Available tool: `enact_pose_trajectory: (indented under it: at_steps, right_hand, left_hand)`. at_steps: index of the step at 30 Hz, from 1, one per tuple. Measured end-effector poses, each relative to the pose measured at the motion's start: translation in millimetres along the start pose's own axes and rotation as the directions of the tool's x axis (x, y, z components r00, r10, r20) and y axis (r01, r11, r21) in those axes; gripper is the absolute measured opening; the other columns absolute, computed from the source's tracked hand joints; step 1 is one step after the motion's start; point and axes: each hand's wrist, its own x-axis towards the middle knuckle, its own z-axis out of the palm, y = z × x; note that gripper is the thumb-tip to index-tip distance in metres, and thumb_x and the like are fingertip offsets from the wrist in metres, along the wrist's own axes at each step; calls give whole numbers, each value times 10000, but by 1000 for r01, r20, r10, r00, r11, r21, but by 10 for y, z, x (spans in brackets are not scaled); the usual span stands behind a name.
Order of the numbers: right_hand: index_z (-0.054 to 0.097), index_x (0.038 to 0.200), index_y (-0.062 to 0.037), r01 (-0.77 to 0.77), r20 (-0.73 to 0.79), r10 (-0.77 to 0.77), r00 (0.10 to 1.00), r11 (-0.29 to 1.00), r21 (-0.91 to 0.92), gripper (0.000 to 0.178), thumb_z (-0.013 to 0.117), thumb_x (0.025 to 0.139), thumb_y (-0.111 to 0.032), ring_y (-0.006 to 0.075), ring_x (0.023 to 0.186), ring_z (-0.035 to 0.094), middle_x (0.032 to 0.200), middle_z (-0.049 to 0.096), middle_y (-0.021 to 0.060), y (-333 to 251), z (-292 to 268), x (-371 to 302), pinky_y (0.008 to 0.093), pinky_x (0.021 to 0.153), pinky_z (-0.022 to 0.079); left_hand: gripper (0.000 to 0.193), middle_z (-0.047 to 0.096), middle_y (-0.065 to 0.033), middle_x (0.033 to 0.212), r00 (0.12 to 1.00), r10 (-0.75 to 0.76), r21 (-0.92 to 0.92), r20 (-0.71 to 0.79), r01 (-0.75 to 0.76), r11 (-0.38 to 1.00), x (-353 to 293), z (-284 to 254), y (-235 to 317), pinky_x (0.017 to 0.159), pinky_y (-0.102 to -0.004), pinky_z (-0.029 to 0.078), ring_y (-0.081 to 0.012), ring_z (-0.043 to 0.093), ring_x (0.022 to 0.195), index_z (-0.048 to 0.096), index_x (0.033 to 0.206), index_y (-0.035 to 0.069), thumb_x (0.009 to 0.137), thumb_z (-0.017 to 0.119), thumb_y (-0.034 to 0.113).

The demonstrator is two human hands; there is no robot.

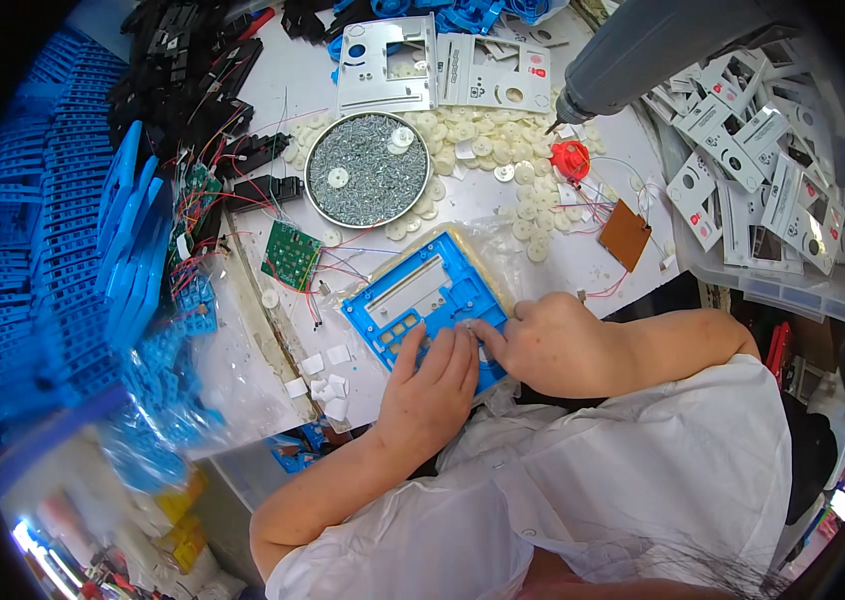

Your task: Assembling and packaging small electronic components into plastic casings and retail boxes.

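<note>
A blue plastic frame (423,290) with a long window and several small square openings lies flat on a clear plastic bag in front of me. My left hand (430,385) rests on its near edge, fingers pressing down by the small openings. My right hand (543,345) comes in from the right and pinches a small white piece at the frame's lower right part, fingertips touching those of the left hand. What lies under the fingers is hidden.
A round tin of small screws (368,170) stands behind the frame, among white plastic discs (503,140). A green circuit board (293,255) with red wires lies left. A grey electric screwdriver (643,50) hangs above. White panels (753,150) fill a tray right; blue parts (133,240) pile left.
</note>
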Motion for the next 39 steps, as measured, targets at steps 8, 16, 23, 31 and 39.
enact_pose_trajectory:
  at_steps: [8,16,23,31,39]
  right_hand:
    - [677,1173,-4,-153,-523,331,786,923,353,359,737,833,-104,196,656,621,779,654,96,422,-499,-345,356,573,479]
    - [265,1541,-5,84,-956,270,112,956,280,808,712,868,-36,266,1092,627,1294,560,217,532,-868,206,392,897,554]
    - [390,1461,-19,340,-722,554,414,642,687,663,611,854,127,68,820,598,1182,607,101,643,-1081,619,219,698,481]
    - [273,1545,-27,484,-755,334,565,606,631,815,671,839,67,115,860,594,1195,575,112,1096,-762,643,271,734,498]
    - [473,1361,60,429,-601,488,633,425,797,576,641,813,8,154,780,609,890,626,98,708,-841,661,277,706,498]
  left_hand:
    - [380,633,-73,1239,997,-56,-78,-52,52,996,-15,70,-28,1070,-504,389,-238,579,1140,672,1170,32,817,717,165]
    - [342,632,-86,1154,994,-104,-230,-29,94,969,126,-70,-88,1036,-502,402,-271,584,1097,675,1101,59,783,757,152]
    - [156,657,-84,964,861,-371,-276,-347,285,918,661,-168,-1214,837,-471,463,-286,617,941,695,909,79,782,755,149]
    - [71,689,-31,879,941,-214,55,-262,236,970,1243,19,-1787,905,-444,383,-263,626,904,747,876,128,818,748,168]
    - [87,684,-43,819,902,-319,-103,-292,302,948,1126,-99,-1588,919,-471,398,-259,635,884,709,823,106,837,746,184]
